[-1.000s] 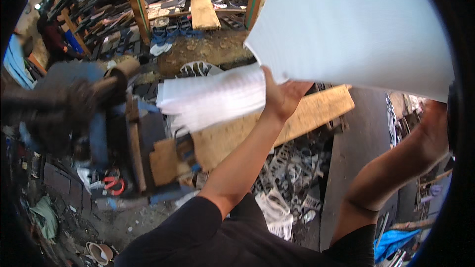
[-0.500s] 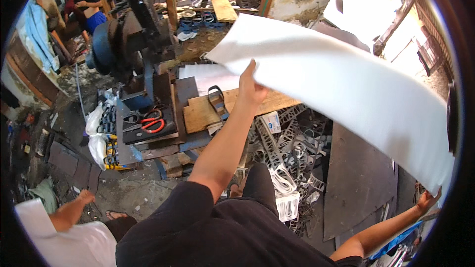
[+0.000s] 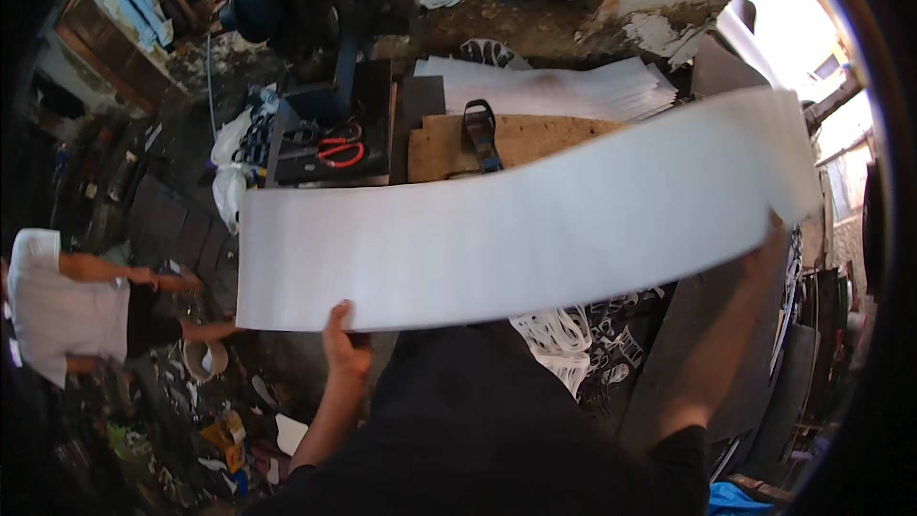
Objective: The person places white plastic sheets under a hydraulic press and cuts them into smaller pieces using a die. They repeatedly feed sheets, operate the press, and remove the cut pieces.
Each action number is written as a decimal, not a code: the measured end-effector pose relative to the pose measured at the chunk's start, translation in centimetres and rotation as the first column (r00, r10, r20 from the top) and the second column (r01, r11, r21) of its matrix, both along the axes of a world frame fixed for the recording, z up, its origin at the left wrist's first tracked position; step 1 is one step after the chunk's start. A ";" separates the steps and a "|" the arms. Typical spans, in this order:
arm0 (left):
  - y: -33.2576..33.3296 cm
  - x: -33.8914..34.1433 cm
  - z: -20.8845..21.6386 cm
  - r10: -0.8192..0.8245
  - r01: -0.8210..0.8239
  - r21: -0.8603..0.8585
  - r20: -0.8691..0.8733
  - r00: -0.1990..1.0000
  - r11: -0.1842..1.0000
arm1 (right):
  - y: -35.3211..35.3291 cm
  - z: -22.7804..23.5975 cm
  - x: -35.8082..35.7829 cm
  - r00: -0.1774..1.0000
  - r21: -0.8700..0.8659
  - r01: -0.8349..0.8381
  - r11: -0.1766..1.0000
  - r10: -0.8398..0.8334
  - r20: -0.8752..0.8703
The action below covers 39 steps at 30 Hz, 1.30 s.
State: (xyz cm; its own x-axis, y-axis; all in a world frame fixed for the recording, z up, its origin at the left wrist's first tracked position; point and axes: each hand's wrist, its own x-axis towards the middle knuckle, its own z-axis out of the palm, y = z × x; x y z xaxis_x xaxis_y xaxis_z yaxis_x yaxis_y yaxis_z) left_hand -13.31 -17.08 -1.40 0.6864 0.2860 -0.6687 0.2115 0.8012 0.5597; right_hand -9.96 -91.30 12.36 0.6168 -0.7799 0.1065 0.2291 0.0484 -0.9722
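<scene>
A long, bendy white sheet point(image 3: 497, 239) stretches across in front of me, above the workbench's near edge. My left hand point(image 3: 346, 349) pinches its lower edge near the left end, with the thumb on top. At the other end, my right hand point(image 3: 764, 247) grips the lower edge, and its fingers are partly hidden by the sheet. Behind the sheet, a dark sandal point(image 3: 482, 137) stands on a wooden board point(image 3: 554, 139). Red-handled scissors point(image 3: 341, 153) lie on a black slab to the left of the board.
More white sheets point(image 3: 564, 88) are stacked behind the board. A dark machine point(image 3: 320, 0) rises at the far left of the bench. White cut-out straps point(image 3: 554, 339) are heaped below the sheet, beside a dark panel point(image 3: 669, 354). Another person in a white shirt point(image 3: 81, 306) is at the left.
The sheet has swung from a slanting position at the right to lying across my front. My left hand has come back toward me and leftward; my right hand has risen and moved inward.
</scene>
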 end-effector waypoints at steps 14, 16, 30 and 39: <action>16.9 0.9 -3.8 0.474 -0.481 0.248 0.090 0.876 0.841 | 23.9 -19.1 21.3 0.922 0.414 -0.265 0.871 0.354 -0.154; 17.4 2.2 -3.2 0.462 -0.490 0.241 0.165 0.871 0.838 | 25.0 -20.1 21.9 0.927 0.452 -0.249 0.857 0.346 -0.145; 29.8 14.5 -10.7 0.171 -0.201 0.146 0.200 0.965 0.969 | 43.1 -26.7 16.9 0.893 0.617 -0.421 0.665 0.423 0.153; 40.2 17.5 -8.0 0.082 -0.089 0.267 0.035 0.996 0.960 | 53.0 -21.4 9.8 0.949 0.592 -0.203 0.780 0.009 0.314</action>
State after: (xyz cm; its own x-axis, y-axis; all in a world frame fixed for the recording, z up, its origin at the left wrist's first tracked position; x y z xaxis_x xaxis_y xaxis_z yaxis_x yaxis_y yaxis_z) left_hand 4.22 23.15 -9.42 0.6661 0.5109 -0.5434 0.1331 0.6354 0.7607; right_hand -0.20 -38.27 -9.08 0.7184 -0.6696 -0.1885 0.4408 0.6478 -0.6213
